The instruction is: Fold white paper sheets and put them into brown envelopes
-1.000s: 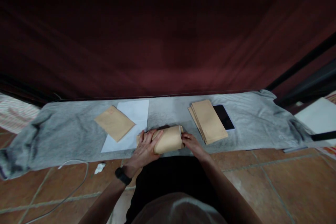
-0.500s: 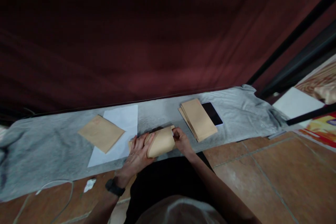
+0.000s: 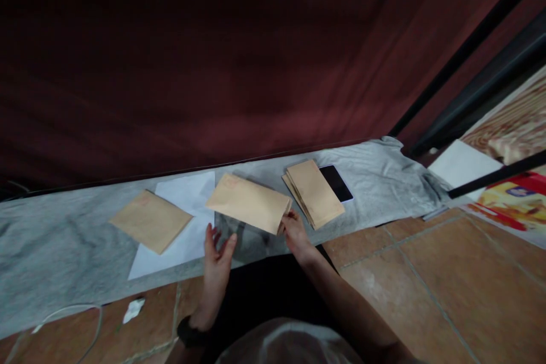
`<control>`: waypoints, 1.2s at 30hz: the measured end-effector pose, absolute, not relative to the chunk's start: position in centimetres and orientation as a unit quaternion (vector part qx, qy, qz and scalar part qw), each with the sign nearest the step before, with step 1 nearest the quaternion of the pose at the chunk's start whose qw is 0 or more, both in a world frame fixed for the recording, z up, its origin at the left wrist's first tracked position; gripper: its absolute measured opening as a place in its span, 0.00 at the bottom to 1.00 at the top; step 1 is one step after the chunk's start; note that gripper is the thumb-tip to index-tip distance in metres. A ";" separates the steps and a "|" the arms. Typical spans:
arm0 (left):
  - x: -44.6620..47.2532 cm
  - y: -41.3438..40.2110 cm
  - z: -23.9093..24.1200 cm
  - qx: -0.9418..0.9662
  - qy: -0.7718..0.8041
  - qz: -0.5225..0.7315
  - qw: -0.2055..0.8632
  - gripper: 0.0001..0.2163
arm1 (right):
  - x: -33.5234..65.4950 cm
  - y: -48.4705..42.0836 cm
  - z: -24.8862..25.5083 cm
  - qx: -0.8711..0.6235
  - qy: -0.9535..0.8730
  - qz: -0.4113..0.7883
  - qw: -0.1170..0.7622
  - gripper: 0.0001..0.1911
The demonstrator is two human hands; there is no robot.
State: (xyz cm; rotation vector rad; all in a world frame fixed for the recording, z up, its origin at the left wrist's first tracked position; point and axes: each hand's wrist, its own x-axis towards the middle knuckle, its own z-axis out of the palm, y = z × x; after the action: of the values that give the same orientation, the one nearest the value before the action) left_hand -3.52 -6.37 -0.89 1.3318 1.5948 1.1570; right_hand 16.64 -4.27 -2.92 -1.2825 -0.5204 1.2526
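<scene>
My right hand [image 3: 294,233] pinches the right end of a brown paper envelope [image 3: 249,202], which is raised slightly over the grey cloth with its far end pointing left. Below that envelope, my left hand [image 3: 217,253] is open, thumb and fingers apart, touching nothing. More brown envelopes [image 3: 149,220] lie at the left, partly on white paper [image 3: 187,190]. Just right of my right hand rests a small stack of brown envelopes [image 3: 318,193], overlapping a dark-screened phone [image 3: 336,183].
A long grey cloth [image 3: 375,182] runs under everything, along a dark red curtain [image 3: 256,96]. On the tiled floor [image 3: 401,284] lie a crumpled white scrap [image 3: 133,309] and a pale cable [image 3: 100,324]. A black bar [image 3: 499,173] and a red-yellow printed package [image 3: 516,199] are at the right.
My left hand has let go of the envelope and drawn back toward me, fingers opening. The envelope, curled before, is now lifted flat in my right hand. The view has shifted slightly right.
</scene>
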 end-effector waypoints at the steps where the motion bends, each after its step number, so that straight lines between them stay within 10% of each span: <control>1: -2.6 -6.9 -1.0 0.457 0.605 0.458 0.464 0.32 | 16.2 -4.3 -3.0 -0.552 -0.214 0.537 0.600 0.13; 5: 1.5 -7.3 -0.3 0.279 0.506 0.439 0.688 0.24 | 14.6 -4.8 -3.0 -0.527 -0.181 0.546 0.625 0.17; 18: 2.5 -3.1 -0.4 0.314 0.562 0.369 0.670 0.11 | 16.7 -5.7 -2.8 -0.512 -0.220 0.597 0.578 0.17; 32: -0.7 0.0 -1.4 0.455 0.650 0.271 0.545 0.11 | 19.6 -5.5 -4.4 -0.621 -0.661 0.173 0.384 0.20; 36: -0.6 -1.2 -0.8 0.621 0.681 0.229 0.312 0.20 | 19.1 -5.2 -5.2 -0.575 -0.727 0.167 0.336 0.20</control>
State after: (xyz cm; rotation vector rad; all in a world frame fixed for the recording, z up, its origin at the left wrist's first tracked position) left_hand -0.56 -1.18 -0.85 1.6400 1.7972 0.6056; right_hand 19.12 -5.23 -5.25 -1.5011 -1.8956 0.4368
